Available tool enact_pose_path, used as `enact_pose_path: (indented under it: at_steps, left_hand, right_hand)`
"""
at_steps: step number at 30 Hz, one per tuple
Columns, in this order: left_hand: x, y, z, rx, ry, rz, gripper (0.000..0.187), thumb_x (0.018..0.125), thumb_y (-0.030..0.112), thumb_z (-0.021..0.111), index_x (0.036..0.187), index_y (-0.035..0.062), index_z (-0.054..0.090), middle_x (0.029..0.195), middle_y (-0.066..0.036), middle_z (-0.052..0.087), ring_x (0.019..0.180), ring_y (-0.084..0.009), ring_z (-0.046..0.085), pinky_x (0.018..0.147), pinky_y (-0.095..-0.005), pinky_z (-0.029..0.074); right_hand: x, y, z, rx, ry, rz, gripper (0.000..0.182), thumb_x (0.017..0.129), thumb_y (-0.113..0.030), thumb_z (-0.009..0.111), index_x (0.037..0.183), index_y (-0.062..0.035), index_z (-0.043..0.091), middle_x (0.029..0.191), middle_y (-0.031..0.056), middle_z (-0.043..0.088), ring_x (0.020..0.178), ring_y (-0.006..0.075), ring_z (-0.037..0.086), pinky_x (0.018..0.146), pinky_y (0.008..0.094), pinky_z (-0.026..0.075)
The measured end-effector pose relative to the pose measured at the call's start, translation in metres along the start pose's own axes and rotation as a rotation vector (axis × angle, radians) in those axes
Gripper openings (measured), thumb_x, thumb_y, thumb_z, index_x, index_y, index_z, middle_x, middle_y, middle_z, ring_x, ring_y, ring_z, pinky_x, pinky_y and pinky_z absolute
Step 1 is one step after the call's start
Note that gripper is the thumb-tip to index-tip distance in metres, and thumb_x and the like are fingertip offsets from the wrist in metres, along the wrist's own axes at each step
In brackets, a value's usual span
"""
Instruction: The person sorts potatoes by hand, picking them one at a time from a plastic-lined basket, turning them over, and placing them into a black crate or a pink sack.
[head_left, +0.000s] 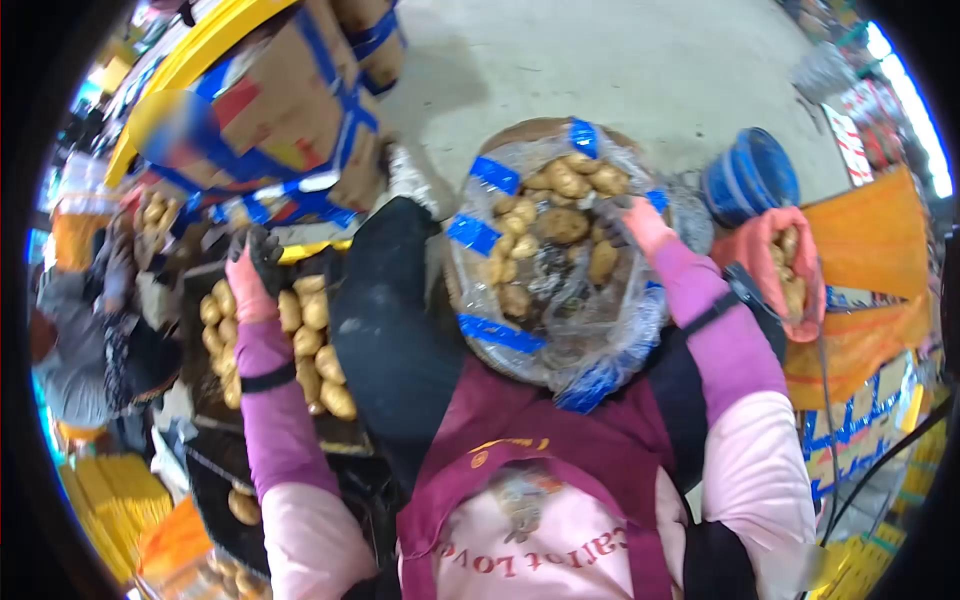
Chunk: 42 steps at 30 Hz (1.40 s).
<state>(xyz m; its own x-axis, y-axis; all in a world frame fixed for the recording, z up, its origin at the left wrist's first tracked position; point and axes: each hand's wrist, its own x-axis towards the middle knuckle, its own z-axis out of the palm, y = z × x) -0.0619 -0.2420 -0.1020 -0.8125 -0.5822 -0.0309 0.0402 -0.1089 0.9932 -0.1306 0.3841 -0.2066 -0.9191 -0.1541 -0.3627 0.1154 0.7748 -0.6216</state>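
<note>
My left hand, in a dark glove with a pink cuff, is over the far edge of a black crate of potatoes. Its fingers are blurred, and I cannot make out whether they hold anything. My right hand, gloved too, reaches over the right side of a round basket lined with clear plastic and blue tape. Its fingers point down beside the potatoes in there; what they grip, if anything, is too unclear to tell. A dark hollow shows among those potatoes.
A blue bucket and a pink sack of potatoes stand to the right, beside orange sheets. A large taped cardboard box is at the upper left. Another person is at the far left.
</note>
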Motion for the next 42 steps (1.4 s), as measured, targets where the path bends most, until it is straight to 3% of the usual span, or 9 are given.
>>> enact_pose_path:
  at_steps: [2,8,11,12,18,26,33,39,42]
  left_hand:
    - [-0.062,0.080,0.091,0.063,-0.319,-0.003,0.029,0.095,0.019,0.062,0.119,0.0031,0.062,0.092,-0.006,0.066,0.079,-0.0137,0.064,0.070,-0.0278,0.052]
    - [-0.197,0.117,0.236,0.400,-0.724,0.265,0.031,0.074,-0.002,0.066,0.105,-0.0004,0.066,0.094,-0.018,0.069,0.089,-0.0281,0.069,0.080,-0.0370,0.052]
    - [-0.213,0.069,0.263,0.487,-0.941,0.421,0.046,0.069,0.006,0.074,0.114,0.0041,0.064,0.102,-0.017,0.067,0.092,-0.0376,0.064,0.080,-0.0398,0.052]
    - [-0.217,0.059,0.265,0.562,-0.912,0.446,0.042,0.069,0.001,0.071,0.111,0.0018,0.065,0.102,-0.016,0.068,0.093,-0.0343,0.065,0.082,-0.0382,0.051]
    - [-0.215,0.041,0.268,0.805,-0.880,0.634,0.046,0.066,0.006,0.075,0.110,0.0037,0.065,0.110,-0.013,0.066,0.109,-0.0343,0.057,0.097,-0.0414,0.042]
    - [-0.218,0.020,0.260,0.706,-0.958,0.511,0.065,0.072,0.006,0.073,0.132,0.0051,0.050,0.120,-0.018,0.060,0.110,-0.0395,0.057,0.094,-0.0441,0.046]
    - [-0.220,0.029,0.251,0.641,-0.947,0.493,0.042,0.076,0.004,0.069,0.117,0.0016,0.061,0.115,-0.021,0.061,0.106,-0.0392,0.060,0.090,-0.0420,0.049]
    - [-0.234,0.038,0.249,0.368,-0.764,0.645,0.068,0.072,0.013,0.079,0.133,0.0008,0.049,0.118,-0.021,0.058,0.113,-0.0385,0.056,0.097,-0.0440,0.045]
    - [-0.242,0.039,0.253,0.342,-0.887,0.564,0.072,0.074,0.017,0.081,0.135,0.0003,0.047,0.123,-0.020,0.057,0.115,-0.0333,0.056,0.098,-0.0403,0.045]
  right_hand:
    - [0.002,-0.027,0.000,-0.742,0.141,0.011,0.020,0.087,-0.016,0.059,0.096,-0.0028,0.070,0.097,0.0174,0.068,0.087,0.0282,0.069,0.074,0.0386,0.055]
    - [-0.003,0.036,0.101,-0.982,-0.029,0.076,0.030,0.084,-0.022,0.053,0.106,-0.0099,0.068,0.107,0.0119,0.070,0.097,0.0267,0.068,0.080,0.0409,0.055]
    - [0.093,0.288,0.270,-1.167,0.636,-0.060,0.030,0.091,-0.027,0.049,0.108,-0.0103,0.068,0.111,0.0076,0.069,0.103,0.0242,0.065,0.091,0.0398,0.049]
    - [0.052,0.201,0.219,-1.332,0.084,-0.105,0.031,0.091,-0.027,0.049,0.110,-0.0106,0.068,0.114,0.0077,0.068,0.106,0.0250,0.063,0.092,0.0413,0.048]
    - [0.044,0.143,0.209,-1.437,-0.288,-0.113,0.038,0.092,-0.021,0.053,0.127,-0.0114,0.063,0.132,0.0046,0.061,0.120,0.0311,0.057,0.095,0.0520,0.045]
    - [-0.013,0.031,0.150,-1.020,-0.349,-0.089,0.026,0.075,-0.026,0.067,0.097,-0.0170,0.077,0.107,0.0038,0.073,0.104,0.0208,0.067,0.082,0.0355,0.055]
    - [-0.059,-0.114,0.026,-0.532,-0.182,0.054,0.057,0.078,-0.050,0.063,0.111,-0.0037,0.068,0.115,0.0182,0.068,0.106,0.0308,0.066,0.091,0.0390,0.052]
    - [-0.103,-0.116,-0.022,0.671,-0.186,-0.599,0.060,0.090,-0.042,0.062,0.137,-0.0066,0.050,0.131,0.0145,0.059,0.115,0.0260,0.060,0.096,0.0361,0.049]
    - [-0.146,-0.131,-0.014,0.215,0.111,-0.718,0.050,0.098,-0.027,0.055,0.140,-0.0024,0.044,0.136,0.0098,0.055,0.122,0.0196,0.056,0.104,0.0383,0.046]
